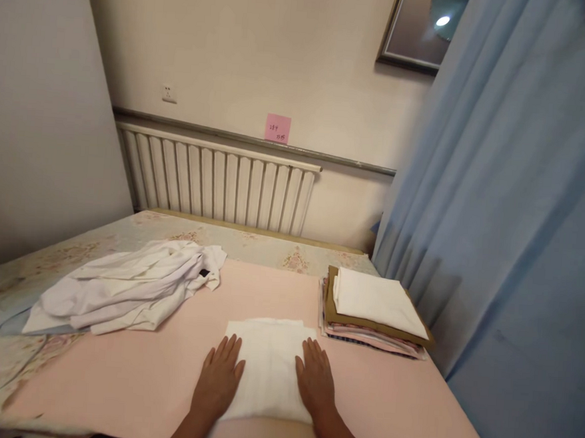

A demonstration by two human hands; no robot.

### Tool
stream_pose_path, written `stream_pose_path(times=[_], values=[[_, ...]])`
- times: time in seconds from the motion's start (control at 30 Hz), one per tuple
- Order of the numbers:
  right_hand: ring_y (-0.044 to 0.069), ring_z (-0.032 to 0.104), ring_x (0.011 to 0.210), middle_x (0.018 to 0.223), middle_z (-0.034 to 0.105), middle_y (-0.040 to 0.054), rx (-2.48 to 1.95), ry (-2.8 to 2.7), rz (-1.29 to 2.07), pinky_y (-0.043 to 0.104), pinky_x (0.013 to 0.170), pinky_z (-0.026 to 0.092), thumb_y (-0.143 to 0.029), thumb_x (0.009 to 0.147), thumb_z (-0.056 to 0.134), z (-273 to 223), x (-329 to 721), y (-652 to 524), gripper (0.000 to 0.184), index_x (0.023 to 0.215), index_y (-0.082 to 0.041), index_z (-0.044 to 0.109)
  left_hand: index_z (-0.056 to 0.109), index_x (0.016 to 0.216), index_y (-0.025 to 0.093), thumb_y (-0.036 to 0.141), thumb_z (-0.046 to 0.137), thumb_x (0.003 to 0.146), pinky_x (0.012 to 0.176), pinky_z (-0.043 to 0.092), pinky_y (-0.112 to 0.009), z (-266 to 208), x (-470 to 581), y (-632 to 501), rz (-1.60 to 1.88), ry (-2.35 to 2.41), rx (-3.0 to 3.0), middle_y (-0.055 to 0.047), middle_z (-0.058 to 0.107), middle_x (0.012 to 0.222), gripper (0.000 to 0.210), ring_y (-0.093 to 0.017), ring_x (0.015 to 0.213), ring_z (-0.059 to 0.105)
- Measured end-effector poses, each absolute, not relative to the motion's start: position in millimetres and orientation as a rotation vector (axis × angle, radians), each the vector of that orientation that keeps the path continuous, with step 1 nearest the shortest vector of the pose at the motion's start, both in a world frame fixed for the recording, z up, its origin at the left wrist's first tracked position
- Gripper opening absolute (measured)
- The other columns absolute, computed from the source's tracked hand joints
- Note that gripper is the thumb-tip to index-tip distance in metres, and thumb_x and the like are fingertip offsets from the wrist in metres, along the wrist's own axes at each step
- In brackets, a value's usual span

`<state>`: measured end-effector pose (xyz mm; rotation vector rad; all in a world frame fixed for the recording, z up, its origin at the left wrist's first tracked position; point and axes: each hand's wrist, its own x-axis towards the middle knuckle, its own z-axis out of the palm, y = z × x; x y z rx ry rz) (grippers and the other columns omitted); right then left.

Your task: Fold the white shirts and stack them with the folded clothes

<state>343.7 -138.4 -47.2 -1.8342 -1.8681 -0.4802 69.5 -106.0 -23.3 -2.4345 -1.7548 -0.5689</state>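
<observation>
Resting palm down, the person's two hands flank a folded white cloth, the left hand (219,374) along its left edge and the right hand (317,377) along its right. Both are flat and loosely spread, touching the cloth with fingers pointing away from the body, and neither grips anything. The folded white cloth (269,371) lies directly between them, so neither hand is clearly nearer. Its sides run roughly away from the person; it looks close to square, and which axis is longer cannot be told.

Beneath it is a smooth pink sheet (272,284), laid over a floral cover (297,261) that shows at the back and left. Beyond the left hand, well apart from the cloth, a rumpled pile of white garments (132,288) spreads across both layers. Ahead and to the right of the right hand sits a neat stack of folded fabric (377,303), with a white piece on top and a brown one under it.

Behind, a pale radiator (220,180) stands against the wall (259,43), with a pink note (277,128) just above it. A blue curtain (475,192) hangs down the right side, near the stack.
</observation>
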Motion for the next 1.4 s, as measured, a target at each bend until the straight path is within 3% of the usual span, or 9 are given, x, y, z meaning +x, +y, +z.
stream_pose_path(times=[1.4], values=[[0.027,0.045,0.13,0.134,0.055,0.0134,-1.824,-1.853,-0.497,0.043,0.11,0.031,-0.039,0.099,0.031,-48.6,345.8,-141.5,0.048,0.128,-0.01,0.056,0.044,0.14,0.018,0.041,0.031,0.094,0.109,0.029,-0.049,-25.4,69.0,-104.7,-0.57,-1.732,-2.43,-0.007,0.043,0.146,0.052,-0.027,0.137,0.035]])
